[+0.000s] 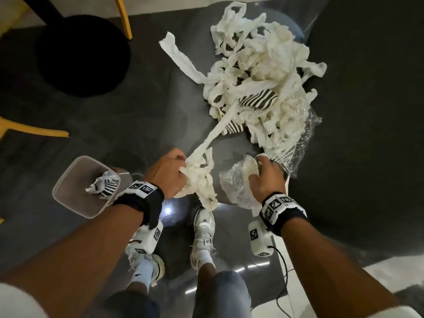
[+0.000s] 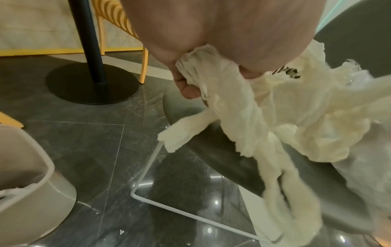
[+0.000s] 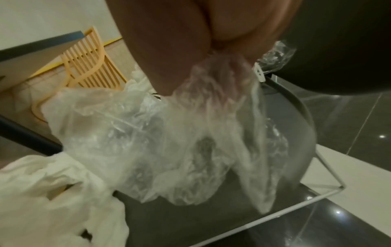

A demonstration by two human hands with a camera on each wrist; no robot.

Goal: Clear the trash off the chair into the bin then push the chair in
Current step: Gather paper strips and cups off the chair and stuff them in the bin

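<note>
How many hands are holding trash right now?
2. The left hand grips a bundle of white paper strips near the chair's front edge; the right hand grips crumpled clear plastic beside it.

In both wrist views the top edge cuts off most of the hand. The fingertips of the left hand (image 2: 222,33) are buried in the bunch of white tissue strips (image 2: 243,107), and those of the right hand (image 3: 190,41) sit behind the crumpled clear plastic bag (image 3: 169,142), which is blurred. The grey plastic bin (image 2: 25,183) is cut by the left edge.
</note>
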